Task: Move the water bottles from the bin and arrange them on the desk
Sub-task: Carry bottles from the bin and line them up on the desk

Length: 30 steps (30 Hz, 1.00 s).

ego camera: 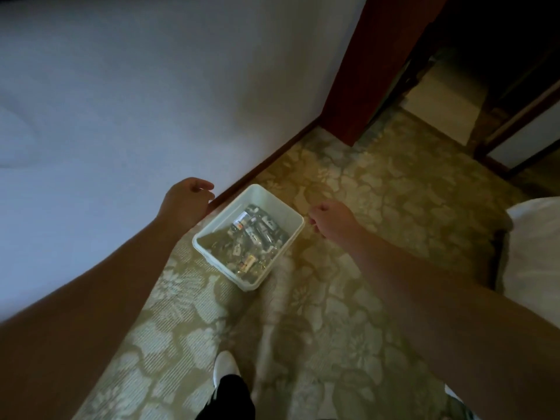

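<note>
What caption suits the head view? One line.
Both hands, left and right, reach toward a white bin of bottles.

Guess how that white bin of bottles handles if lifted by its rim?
The bin looks like thin plastic, so it may flex. The bottles lie loose and jumbled, so they will likely shift or roll. Probably heavy if they are full; that is unclear.

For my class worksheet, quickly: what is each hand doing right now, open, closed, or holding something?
Left hand: open, fingers loosely curled, holding nothing, beside the bin.
Right hand: open, loosely curled, empty, on the bin's other side.
</note>
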Tool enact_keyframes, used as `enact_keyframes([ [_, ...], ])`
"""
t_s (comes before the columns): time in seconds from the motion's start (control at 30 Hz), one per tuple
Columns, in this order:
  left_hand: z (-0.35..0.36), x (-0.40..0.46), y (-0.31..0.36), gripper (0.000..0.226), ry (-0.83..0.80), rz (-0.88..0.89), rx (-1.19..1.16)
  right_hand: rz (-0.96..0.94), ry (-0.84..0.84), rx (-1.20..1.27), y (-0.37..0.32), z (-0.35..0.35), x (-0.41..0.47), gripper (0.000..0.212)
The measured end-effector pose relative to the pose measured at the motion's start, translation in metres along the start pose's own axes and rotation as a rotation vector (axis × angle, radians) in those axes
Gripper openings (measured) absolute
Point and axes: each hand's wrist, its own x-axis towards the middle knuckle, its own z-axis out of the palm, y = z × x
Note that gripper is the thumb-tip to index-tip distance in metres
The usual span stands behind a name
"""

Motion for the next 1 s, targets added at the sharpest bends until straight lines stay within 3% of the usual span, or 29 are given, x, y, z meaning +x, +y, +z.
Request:
enact_keyframes([
  [0.23, 0.051, 0.116, -0.032, 0.016, 0.073, -0.108, 0.114, -0.018, -0.152, -0.159, 0.014, 0.043, 0.143, 0.016],
  [0.3, 0.076, 0.144, -0.065, 0.014, 0.113, -0.173, 0.129, -0.027, -0.193, -0.249, 0.039, 0.069, 0.195, 0.015],
  [0.4, 0.11, 0.187, -0.135, 0.029, 0.175, -0.255, 0.175, -0.05, -0.223, -0.416, 0.073, 0.115, 0.281, 0.024],
  [0.47, 0.133, 0.209, -0.188, 0.033, 0.197, -0.348, 0.203, -0.086, -0.306, -0.488, 0.102, 0.146, 0.326, 0.017],
  [0.53, 0.16, 0.224, -0.237, 0.026, 0.175, -0.449, 0.249, -0.12, -0.401, -0.529, 0.139, 0.185, 0.363, 0.006],
  [0.7, 0.24, 0.264, -0.351, 0.016, -0.034, -0.552, 0.371, -0.105, -0.545, -0.592, 0.229, 0.278, 0.433, 0.017],
  [0.83, 0.284, 0.299, -0.425, 0.027, -0.048, -0.631, 0.348, -0.08, -0.575, -0.529, 0.277, 0.352, 0.474, 0.025],
  [1.0, 0.319, 0.344, -0.499, 0.082, 0.072, -0.61, 0.396, -0.007, -0.468, -0.474, 0.325, 0.43, 0.52, 0.056],
])
